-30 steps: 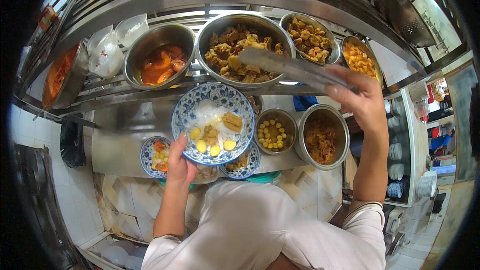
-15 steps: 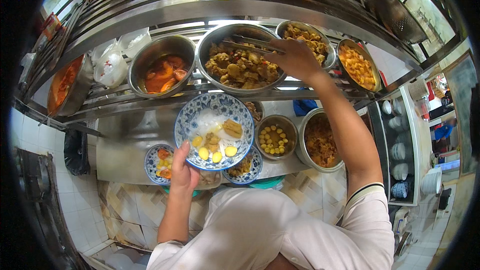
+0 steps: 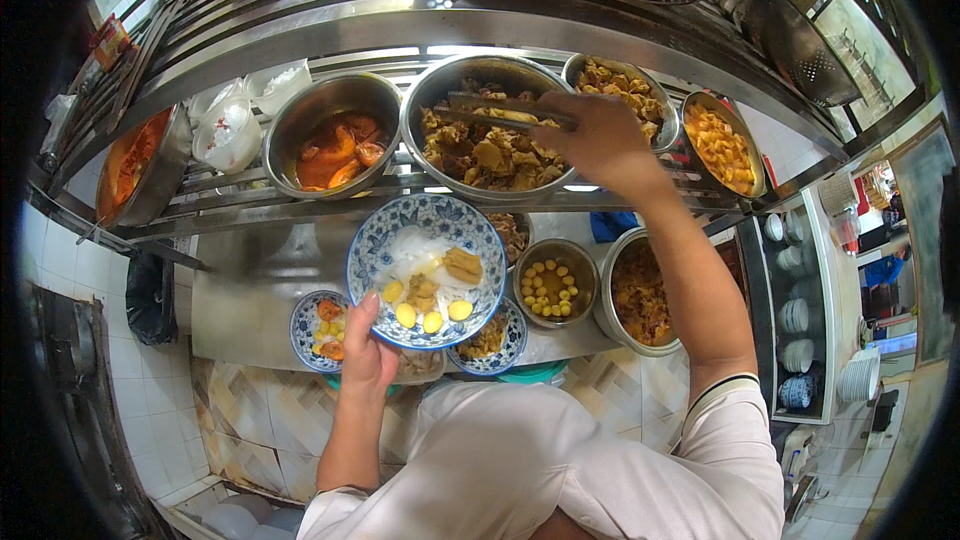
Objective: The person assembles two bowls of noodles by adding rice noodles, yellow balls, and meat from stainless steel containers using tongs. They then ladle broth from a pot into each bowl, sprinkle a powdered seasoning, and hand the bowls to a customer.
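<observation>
Blue-and-white plate (image 3: 425,209), carrying yellow balls (image 3: 405,315), sits above the worktop (image 3: 250,290), its near-left rim clamped by the left hand (image 3: 370,357). Steel tongs (image 3: 480,119), held tight in the right hand (image 3: 605,140), have just swung into the large far bowl (image 3: 475,75) of stew (image 3: 500,162); work now seems centred there, the plate's food unchanged.

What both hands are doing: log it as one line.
Left hand: holds blue-and-white patterned round plate | Right hand: holds silver metal tongs over large round steel bowl of brown food
</observation>
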A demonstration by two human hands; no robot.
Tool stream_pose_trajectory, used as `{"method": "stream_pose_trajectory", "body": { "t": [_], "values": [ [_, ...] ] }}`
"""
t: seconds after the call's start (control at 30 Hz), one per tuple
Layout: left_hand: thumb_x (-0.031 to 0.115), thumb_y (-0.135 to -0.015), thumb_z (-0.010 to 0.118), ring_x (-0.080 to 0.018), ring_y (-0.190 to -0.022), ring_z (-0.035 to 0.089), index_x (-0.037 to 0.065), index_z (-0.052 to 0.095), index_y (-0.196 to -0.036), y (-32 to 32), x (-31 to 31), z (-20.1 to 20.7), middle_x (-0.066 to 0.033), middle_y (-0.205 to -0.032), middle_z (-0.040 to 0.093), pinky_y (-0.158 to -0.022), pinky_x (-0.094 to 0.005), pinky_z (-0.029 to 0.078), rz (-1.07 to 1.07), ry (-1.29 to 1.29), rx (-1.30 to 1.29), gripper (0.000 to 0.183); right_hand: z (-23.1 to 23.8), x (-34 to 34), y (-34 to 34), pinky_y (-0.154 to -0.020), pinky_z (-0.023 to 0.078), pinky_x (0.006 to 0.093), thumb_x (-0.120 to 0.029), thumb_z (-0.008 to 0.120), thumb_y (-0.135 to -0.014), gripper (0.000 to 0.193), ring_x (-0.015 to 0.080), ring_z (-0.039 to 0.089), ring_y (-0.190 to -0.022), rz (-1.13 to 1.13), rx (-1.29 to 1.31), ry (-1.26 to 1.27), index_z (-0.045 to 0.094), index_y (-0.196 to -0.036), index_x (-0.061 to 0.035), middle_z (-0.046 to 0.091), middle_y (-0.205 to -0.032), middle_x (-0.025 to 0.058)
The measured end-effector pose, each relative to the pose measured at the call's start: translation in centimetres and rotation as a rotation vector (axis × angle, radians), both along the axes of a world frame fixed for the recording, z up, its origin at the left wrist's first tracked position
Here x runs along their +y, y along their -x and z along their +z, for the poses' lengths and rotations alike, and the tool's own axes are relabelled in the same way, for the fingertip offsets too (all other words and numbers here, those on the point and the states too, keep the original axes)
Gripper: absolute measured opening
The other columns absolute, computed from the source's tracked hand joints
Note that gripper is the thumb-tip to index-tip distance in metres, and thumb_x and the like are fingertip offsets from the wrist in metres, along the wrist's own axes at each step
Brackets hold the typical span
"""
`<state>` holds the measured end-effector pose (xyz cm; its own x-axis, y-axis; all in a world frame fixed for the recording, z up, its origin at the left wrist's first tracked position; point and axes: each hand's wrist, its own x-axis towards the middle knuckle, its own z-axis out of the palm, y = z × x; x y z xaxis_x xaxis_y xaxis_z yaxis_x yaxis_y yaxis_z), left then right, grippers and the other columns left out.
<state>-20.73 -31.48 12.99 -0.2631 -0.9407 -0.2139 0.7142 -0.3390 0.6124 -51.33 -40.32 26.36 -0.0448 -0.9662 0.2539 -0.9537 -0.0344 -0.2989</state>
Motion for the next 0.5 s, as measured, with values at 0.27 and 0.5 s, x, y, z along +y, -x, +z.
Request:
{"method": "stream_pose_trajectory", "body": {
  "t": [0.27, 0.5],
  "values": [
    [0.019, -0.087, 0.061, -0.0315, -0.121, 0.052, -0.001, 0.047, -0.128, 0.0, -0.2, -0.3, -0.0173, -0.129, 0.054, -0.106, -0.0451, 0.039, 0.017, 0.021, -0.012, 0.048, -1.8, -1.1, -0.2, -0.077, 0.052, 0.0428, -0.039, 0.061, -0.082, 0.042, 0.0330, 0.067, -0.083, 0.003, -0.236, -0.049, 0.068, -0.108, -0.0060, 0.068, -0.084, 0.0173],
    [0.020, -0.088, 0.061, -0.0318, -0.120, 0.053, -0.002, 0.046, -0.128, 0.0, -0.4, -0.9, -0.0171, -0.129, 0.054, -0.106, -0.0453, 0.040, 0.003, 0.003, -0.002, 0.049, -0.8, -0.4, 2.4, -0.071, 0.052, 0.0362, -0.039, 0.066, -0.080, 0.047, 0.0285, 0.067, -0.073, -0.045, -0.542, -0.170, 0.068, -0.109, -0.0023, 0.068, -0.077, 0.0153]
  ]
}}
